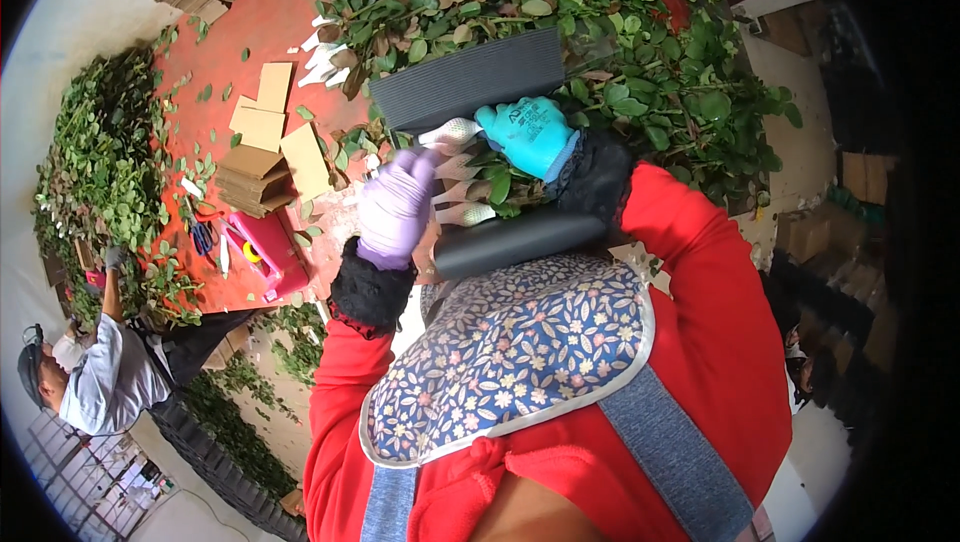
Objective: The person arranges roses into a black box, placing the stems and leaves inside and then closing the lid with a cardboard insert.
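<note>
With the teal-gloved right hand (530, 139), pinching a white-netted flower bud (452, 134) at its neck; with the purple-gloved left hand (396, 204) bunched just beside, impossible to tell whether gripping. Best laid level with the neighbouring netted buds (466, 214), uncrushed, between ribbed black sheet (470, 78) and curved black sheet (520, 243) at the red table (265, 17).

A red table (225, 52) held a big pile of leafy green stems (470, 17). Brown cardboard pieces (258, 128), a bright pink holder (285, 260), scissors (203, 238) and loose leaves (205, 93) lay left of it, with another leafy heap (105, 142) past them.
</note>
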The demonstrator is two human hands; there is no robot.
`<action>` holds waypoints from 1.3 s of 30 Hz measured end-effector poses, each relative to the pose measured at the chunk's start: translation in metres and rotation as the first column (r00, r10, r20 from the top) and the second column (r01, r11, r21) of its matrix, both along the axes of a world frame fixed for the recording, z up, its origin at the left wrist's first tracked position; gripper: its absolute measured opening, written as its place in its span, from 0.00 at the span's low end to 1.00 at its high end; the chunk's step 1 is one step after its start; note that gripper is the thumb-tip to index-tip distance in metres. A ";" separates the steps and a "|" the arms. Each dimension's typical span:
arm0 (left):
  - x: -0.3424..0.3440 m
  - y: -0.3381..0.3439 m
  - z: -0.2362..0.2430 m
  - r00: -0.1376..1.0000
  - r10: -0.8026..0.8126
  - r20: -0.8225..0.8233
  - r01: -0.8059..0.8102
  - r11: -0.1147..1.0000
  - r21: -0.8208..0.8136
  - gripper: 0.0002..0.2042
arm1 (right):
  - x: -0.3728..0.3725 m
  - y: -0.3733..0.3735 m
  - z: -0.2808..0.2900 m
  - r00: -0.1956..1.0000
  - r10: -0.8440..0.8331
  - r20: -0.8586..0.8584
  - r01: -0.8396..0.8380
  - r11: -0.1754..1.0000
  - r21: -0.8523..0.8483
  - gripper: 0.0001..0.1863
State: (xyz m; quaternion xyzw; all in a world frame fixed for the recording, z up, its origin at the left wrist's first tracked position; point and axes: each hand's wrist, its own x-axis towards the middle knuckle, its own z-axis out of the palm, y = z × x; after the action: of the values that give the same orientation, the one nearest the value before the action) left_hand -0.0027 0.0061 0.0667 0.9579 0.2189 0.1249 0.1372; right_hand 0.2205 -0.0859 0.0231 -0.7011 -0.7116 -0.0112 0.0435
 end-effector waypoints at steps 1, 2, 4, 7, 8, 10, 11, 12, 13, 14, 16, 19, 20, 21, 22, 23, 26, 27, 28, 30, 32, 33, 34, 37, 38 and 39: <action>0.001 0.004 0.000 0.998 0.050 0.047 -0.054 0.995 0.090 0.19 | 0.001 -0.002 0.002 0.999 0.010 -0.040 -0.009 1.000 0.008 0.06; 0.008 0.004 0.002 0.995 0.099 0.002 -0.098 0.986 0.138 0.19 | 0.004 -0.004 -0.005 0.999 0.025 -0.048 -0.021 0.997 0.072 0.07; 0.018 0.008 -0.002 0.993 0.121 0.007 -0.119 0.965 0.232 0.20 | 0.005 -0.004 0.003 0.997 0.036 -0.065 -0.033 0.999 0.035 0.09; 0.020 0.014 -0.015 0.996 0.088 0.030 -0.093 0.964 0.250 0.15 | 0.007 -0.004 0.001 0.997 0.045 -0.065 -0.044 0.999 0.023 0.14; 0.017 0.014 -0.023 0.995 0.092 0.033 -0.097 0.964 0.249 0.15 | 0.006 -0.005 0.001 0.997 0.036 -0.065 -0.033 0.998 0.050 0.11; 0.013 0.014 -0.030 0.989 0.146 0.024 -0.148 0.966 0.213 0.10 | 0.006 -0.005 0.001 0.997 0.023 -0.074 -0.017 0.997 0.077 0.08; 0.008 0.014 -0.031 0.989 0.146 0.021 -0.148 0.966 0.214 0.10 | 0.008 -0.004 -0.001 0.994 0.023 -0.103 -0.017 0.998 0.057 0.08; 0.007 0.010 -0.015 0.996 0.054 0.067 -0.067 0.975 0.210 0.08 | 0.010 -0.005 -0.003 0.991 0.016 -0.135 -0.012 0.999 0.035 0.08; 0.004 0.008 -0.004 0.992 -0.037 0.117 0.012 0.977 0.211 0.06 | 0.012 -0.005 -0.004 0.991 0.012 -0.135 -0.007 0.999 0.036 0.08; -0.004 0.008 -0.006 0.974 -0.007 0.226 -0.016 0.995 0.099 0.04 | 0.013 -0.004 -0.007 0.994 0.007 -0.105 -0.004 0.999 0.032 0.09; -0.023 0.005 -0.030 0.821 0.266 0.506 -0.092 0.935 -0.342 0.02 | 0.012 -0.004 -0.013 0.997 0.011 -0.076 -0.009 1.000 0.029 0.10; -0.054 -0.002 -0.051 0.661 0.642 0.387 0.172 0.373 -0.912 0.02 | 0.016 -0.006 -0.013 0.967 0.091 -0.237 -0.048 0.982 0.183 0.12; -0.059 -0.004 -0.063 0.597 0.723 0.348 0.248 0.247 -0.937 0.03 | 0.018 -0.006 -0.001 0.908 0.139 -0.395 -0.076 0.982 0.171 0.15; -0.056 -0.004 -0.069 0.532 0.794 0.295 0.341 0.118 -0.933 0.05 | 0.022 -0.009 0.009 0.825 0.172 -0.538 -0.105 0.983 0.153 0.19; -0.048 -0.004 -0.067 0.512 0.811 0.282 0.365 0.092 -0.926 0.07 | 0.027 -0.012 0.013 0.785 0.080 -0.614 -0.129 0.991 -0.036 0.21; -0.038 -0.006 -0.065 0.473 0.812 0.343 0.514 0.062 -0.856 0.08 | 0.032 -0.015 0.011 0.787 0.095 -0.610 -0.153 0.987 -0.043 0.21; -0.017 -0.006 -0.056 0.532 0.847 -0.008 0.099 -0.072 -0.993 0.10 | 0.041 -0.017 -0.002 0.707 0.415 -0.573 -0.332 0.910 0.251 0.22; -0.011 -0.007 -0.059 0.554 0.832 -0.029 0.034 -0.057 -0.998 0.11 | 0.038 -0.015 0.003 0.703 0.426 -0.570 -0.351 0.904 0.244 0.22; -0.007 -0.005 -0.069 0.607 0.794 0.045 0.007 0.051 -0.999 0.13 | 0.030 -0.013 0.013 0.802 0.325 -0.501 -0.308 0.944 0.118 0.19; -0.001 -0.002 -0.077 0.714 0.697 0.066 -0.019 0.113 -0.993 0.12 | 0.017 -0.010 0.017 0.914 0.189 -0.359 -0.208 0.978 -0.016 0.14; 0.010 -0.004 -0.080 0.703 0.706 0.089 0.006 0.119 -0.993 0.07 | 0.012 -0.008 0.010 0.945 0.170 -0.281 -0.191 0.980 -0.049 0.13; 0.012 -0.004 -0.079 0.700 0.708 0.089 0.018 0.108 -0.994 0.06 | 0.009 -0.006 0.008 0.968 0.148 -0.204 -0.165 0.984 -0.072 0.12; 0.013 -0.004 -0.081 0.705 0.704 0.087 0.018 0.105 -0.994 0.06 | 0.005 -0.006 0.009 0.980 0.140 -0.141 -0.149 0.987 -0.052 0.10; 0.013 -0.004 -0.086 0.667 0.727 0.163 0.051 0.174 -0.983 0.05 | 0.004 -0.003 0.005 0.992 0.102 -0.070 -0.112 0.979 -0.170 0.11; 0.009 -0.001 -0.086 0.616 0.761 0.202 0.068 0.204 -0.977 0.05 | 0.004 -0.003 0.002 0.991 0.098 -0.088 -0.109 0.984 -0.139 0.09; 0.002 0.002 -0.085 0.561 0.792 0.239 0.082 0.234 -0.969 0.06 | 0.004 -0.004 0.000 0.991 0.093 -0.092 -0.105 0.985 -0.140 0.09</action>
State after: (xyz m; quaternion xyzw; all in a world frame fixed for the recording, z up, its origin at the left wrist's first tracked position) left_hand -0.0006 0.0076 -0.0187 0.4710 0.4154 0.3711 0.6840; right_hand 0.2246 -0.0899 0.0235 -0.6659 -0.7421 0.0726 0.0236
